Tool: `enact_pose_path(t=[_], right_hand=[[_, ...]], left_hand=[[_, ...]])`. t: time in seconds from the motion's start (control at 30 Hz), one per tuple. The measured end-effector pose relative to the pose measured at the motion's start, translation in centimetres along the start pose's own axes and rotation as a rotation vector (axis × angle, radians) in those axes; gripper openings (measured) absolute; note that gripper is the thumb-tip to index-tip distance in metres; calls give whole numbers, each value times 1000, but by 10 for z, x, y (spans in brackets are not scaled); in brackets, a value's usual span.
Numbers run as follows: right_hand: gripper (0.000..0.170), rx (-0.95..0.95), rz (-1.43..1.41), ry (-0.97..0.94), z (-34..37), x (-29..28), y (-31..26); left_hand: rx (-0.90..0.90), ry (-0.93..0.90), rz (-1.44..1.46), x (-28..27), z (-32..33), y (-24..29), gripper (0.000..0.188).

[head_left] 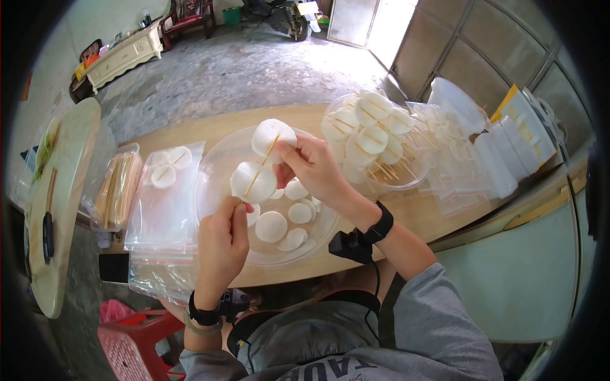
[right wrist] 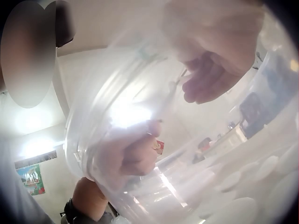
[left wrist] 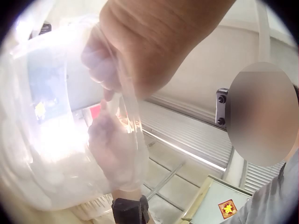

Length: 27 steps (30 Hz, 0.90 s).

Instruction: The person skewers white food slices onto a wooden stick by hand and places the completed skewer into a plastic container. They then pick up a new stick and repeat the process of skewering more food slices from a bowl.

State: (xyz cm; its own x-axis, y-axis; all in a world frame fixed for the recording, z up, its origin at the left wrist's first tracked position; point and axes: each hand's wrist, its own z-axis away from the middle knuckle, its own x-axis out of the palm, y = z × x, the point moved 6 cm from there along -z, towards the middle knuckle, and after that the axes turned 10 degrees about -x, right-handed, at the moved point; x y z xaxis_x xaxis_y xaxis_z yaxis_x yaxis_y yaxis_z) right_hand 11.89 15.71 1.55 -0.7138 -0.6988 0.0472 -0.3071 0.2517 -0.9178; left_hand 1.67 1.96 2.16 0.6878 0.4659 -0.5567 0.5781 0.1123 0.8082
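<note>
A thin wooden skewer (head_left: 271,147) runs through two flat white round discs, an upper disc (head_left: 265,132) and a lower disc (head_left: 253,182), over a wide clear plastic tub (head_left: 208,166). My left hand (head_left: 223,233) pinches at the bottom edge of the lower disc, by the skewer's near end. Between the discs, my right hand (head_left: 311,166) grips the skewer at the upper disc's lower edge. Several loose white discs (head_left: 271,227) lie in the tub. Both wrist views show the hands through clear plastic, blurred by glare.
A clear bowl (head_left: 406,181) heaped with skewered discs (head_left: 372,140) stands at right, beside plastic bags (head_left: 454,190) and white tubs (head_left: 508,149). At left lie bundled skewers (head_left: 119,184), flat plastic bags (head_left: 162,216) with discs on top, and a black phone (head_left: 114,268).
</note>
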Motion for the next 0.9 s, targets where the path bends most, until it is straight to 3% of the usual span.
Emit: enact_pose_path(t=[0.3, 0.43, 0.5, 0.57, 0.67, 0.8, 0.9], right_hand=[[25, 19, -120, 113, -3, -10, 3], [28, -40, -237, -21, -1, -1, -5], [29, 68, -164, -186, 2, 9, 2], [27, 84, -190, -125, 5, 5, -2], [23, 8, 14, -66, 9, -15, -22], [21, -260, 570, 111, 10, -68, -90], [20, -294, 785, 240, 9, -115, -109]], left_hand=[[-10, -16, 87, 4, 0, -7, 8], [-13, 0, 215, 2, 0, -10, 9], [4, -5, 187, 2, 0, -11, 11], [-28, -8, 200, 2, 2, -7, 13], [-59, -16, 197, 2, 1, -6, 17], [-21, -71, 52, 4, 0, -7, 19], [-9, -65, 67, 6, -1, -5, 18]])
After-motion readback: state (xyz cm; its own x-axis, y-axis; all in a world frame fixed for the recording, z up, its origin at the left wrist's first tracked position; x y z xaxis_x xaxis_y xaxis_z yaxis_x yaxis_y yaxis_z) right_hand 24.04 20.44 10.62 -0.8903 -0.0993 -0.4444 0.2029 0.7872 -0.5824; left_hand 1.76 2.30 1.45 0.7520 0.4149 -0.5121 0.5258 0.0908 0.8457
